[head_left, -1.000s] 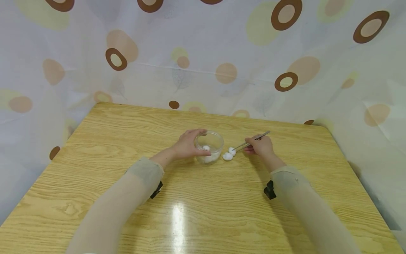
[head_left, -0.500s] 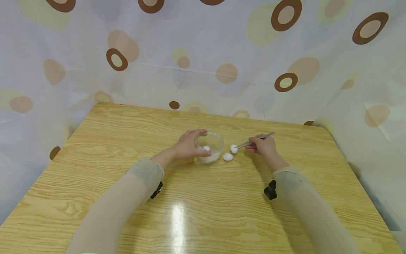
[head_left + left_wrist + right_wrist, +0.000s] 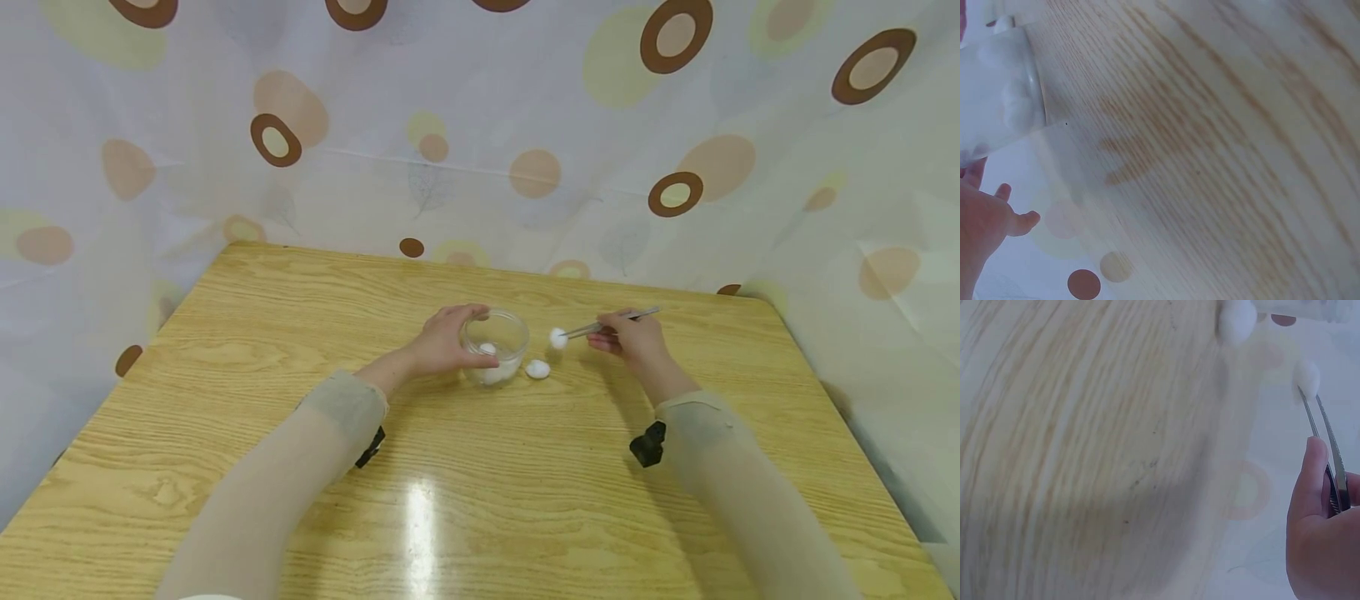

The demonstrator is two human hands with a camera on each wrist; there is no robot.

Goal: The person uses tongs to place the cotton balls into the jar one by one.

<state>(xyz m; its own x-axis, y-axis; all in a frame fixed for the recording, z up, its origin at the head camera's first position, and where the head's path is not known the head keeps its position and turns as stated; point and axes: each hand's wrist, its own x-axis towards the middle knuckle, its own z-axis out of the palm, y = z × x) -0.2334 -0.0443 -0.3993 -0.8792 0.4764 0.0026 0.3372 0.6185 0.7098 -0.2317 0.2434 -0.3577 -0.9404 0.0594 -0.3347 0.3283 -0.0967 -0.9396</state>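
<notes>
My left hand [image 3: 442,343] grips a clear round bowl [image 3: 516,335], its thumb in front and fingers at the far rim. Several white cotton balls [image 3: 495,375] lie inside the bowl. In my right hand [image 3: 636,340] is a pair of metal tweezers [image 3: 582,331], pinched between thumb and fingers. Their tips hold a cotton ball [image 3: 558,338] just above the table, right of the bowl. Another cotton ball [image 3: 537,369] lies on the table beside the bowl. The right wrist view shows the held cotton ball [image 3: 1307,378] between the two tweezer tips.
The wooden table [image 3: 480,467] stretches around both hands. Behind it hangs a pale curtain [image 3: 480,167] with brown and yellow round patterns. Black wrist devices [image 3: 647,444] sit under both sleeves.
The tweezers have closed on one cotton ball and lifted it off the table, slightly up and right, away from the other ball. My left hand and the bowl have stayed put.
</notes>
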